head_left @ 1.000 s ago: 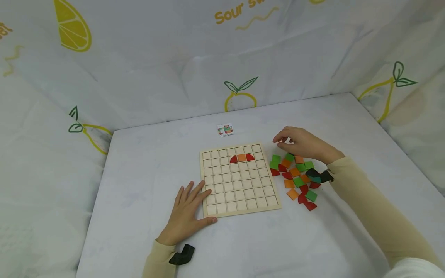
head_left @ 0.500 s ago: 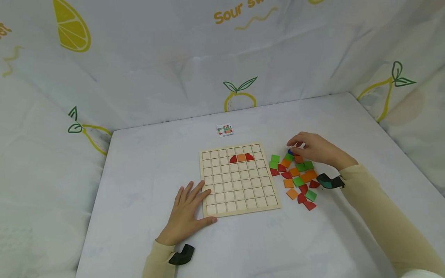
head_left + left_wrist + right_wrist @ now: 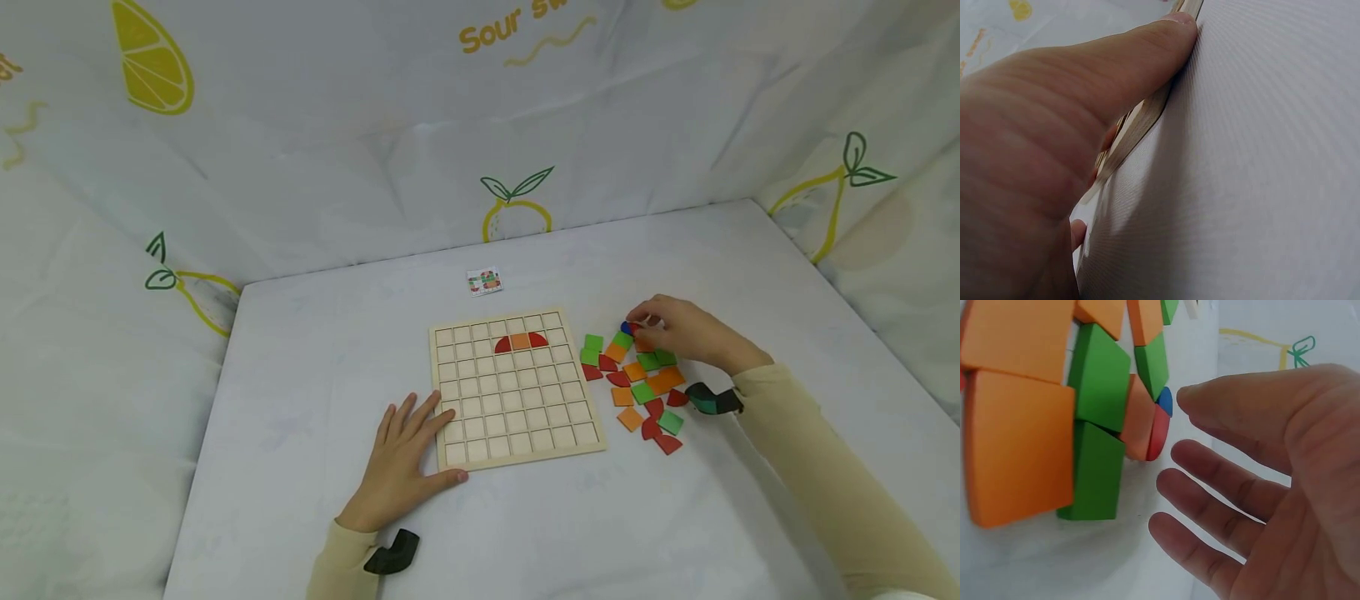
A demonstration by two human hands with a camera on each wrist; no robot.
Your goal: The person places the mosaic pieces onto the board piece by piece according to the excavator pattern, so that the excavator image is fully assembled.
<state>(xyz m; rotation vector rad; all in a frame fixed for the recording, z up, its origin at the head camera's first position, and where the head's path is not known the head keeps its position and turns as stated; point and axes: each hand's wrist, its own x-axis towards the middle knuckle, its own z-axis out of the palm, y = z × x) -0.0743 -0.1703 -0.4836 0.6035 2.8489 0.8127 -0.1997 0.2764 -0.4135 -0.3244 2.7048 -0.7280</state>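
My left hand [image 3: 399, 468] lies with spread fingers at the near left corner of a wooden grid board [image 3: 517, 400]. Its thumb touches the board's edge, seen close up in the left wrist view. Set in the board are an orange square [image 3: 521, 341] and a red quarter-round tile [image 3: 537, 339] on either side. My right hand [image 3: 692, 335] hovers at the far end of a heap of tiles, fingers slightly bent and apart. In the right wrist view nothing sits between them; a blue tile [image 3: 1165, 401] and a red tile [image 3: 1159, 432] lie just beyond the fingertips.
Loose green squares [image 3: 643, 392], orange squares [image 3: 622, 397] and red quarter-rounds [image 3: 669, 444] are scattered right of the board, some touching. A small pattern card [image 3: 483, 282] lies behind the board. A printed white cloth [image 3: 337, 150] hangs behind the table.
My right hand has moved right and slightly nearer, from beyond the heap to its far edge. The blue tile, first hidden, now shows with the red one. My left hand stays put.
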